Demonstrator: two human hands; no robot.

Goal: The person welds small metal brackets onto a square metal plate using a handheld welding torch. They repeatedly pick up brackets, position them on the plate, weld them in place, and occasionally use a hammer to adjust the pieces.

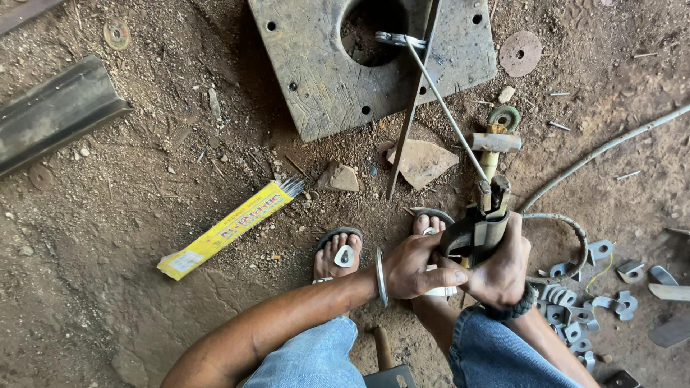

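Dirt floor fills the frame, littered with scrap. At lower centre, a seated person's right hand is clamped around a welding holder; the left hand closes on its handle too. Its rod slants up to a small metal piece on a steel plate at top centre. Sandalled feet sit just below: sparks or a slipping rod could likely burn bare skin.

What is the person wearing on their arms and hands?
No gloves and no sleeves: both arms are bare. The left hand has a thin silver metal bangle at the wrist. The right hand has a dark braided band round its wrist.
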